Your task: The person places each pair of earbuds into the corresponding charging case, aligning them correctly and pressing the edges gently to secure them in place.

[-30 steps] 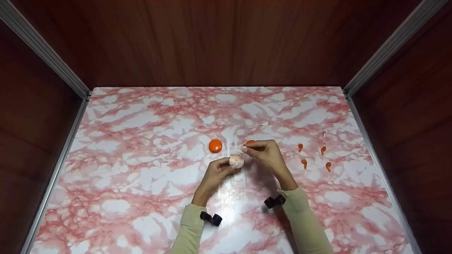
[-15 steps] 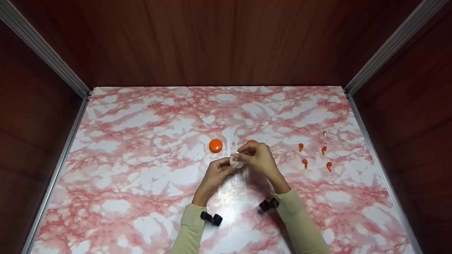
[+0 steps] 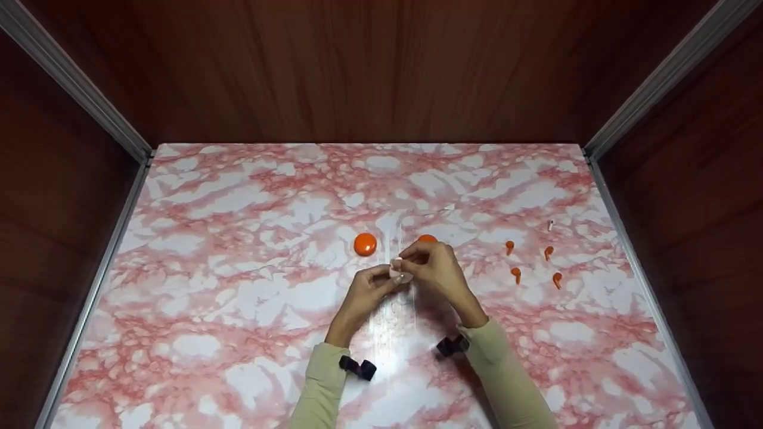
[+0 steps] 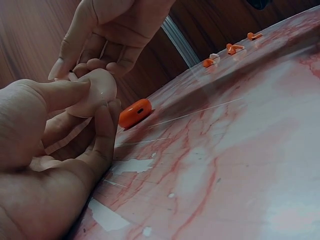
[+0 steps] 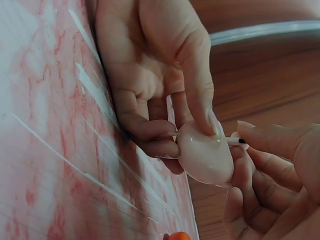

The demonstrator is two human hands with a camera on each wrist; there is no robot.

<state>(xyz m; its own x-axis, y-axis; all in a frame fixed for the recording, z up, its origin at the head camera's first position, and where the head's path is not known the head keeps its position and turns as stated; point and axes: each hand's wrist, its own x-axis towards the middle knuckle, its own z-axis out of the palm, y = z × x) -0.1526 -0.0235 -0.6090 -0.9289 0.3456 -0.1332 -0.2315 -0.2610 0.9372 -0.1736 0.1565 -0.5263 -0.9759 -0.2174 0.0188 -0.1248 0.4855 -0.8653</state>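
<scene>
My left hand (image 3: 365, 292) holds a small rounded white earbud case (image 5: 205, 157) between thumb and fingers, raised over the table; its pale smooth shell also shows in the left wrist view. Thumb and fingers of my right hand (image 3: 440, 269) pinch a white earbud right at the case's upper edge. Only the earbud's stem (image 5: 235, 141) with a dark tip shows in the right wrist view; its other end is hidden by the case. An orange earbud case (image 3: 365, 244) lies just beyond my left hand, and a second orange case (image 4: 134, 114) sits partly hidden behind my right hand.
To the right lie several loose orange earbuds (image 3: 516, 274) and one white earbud (image 3: 551, 225). Red-and-white marbled table (image 3: 238, 322) fills the space between dark wooden walls (image 3: 369, 77) with metal corner rails. Black wrist cameras (image 3: 359, 367) hang beside my sleeves.
My right hand has moved left and slightly down, bringing the white earbud from beside the case to its upper edge, and stays there. My left hand holds the case almost still.
</scene>
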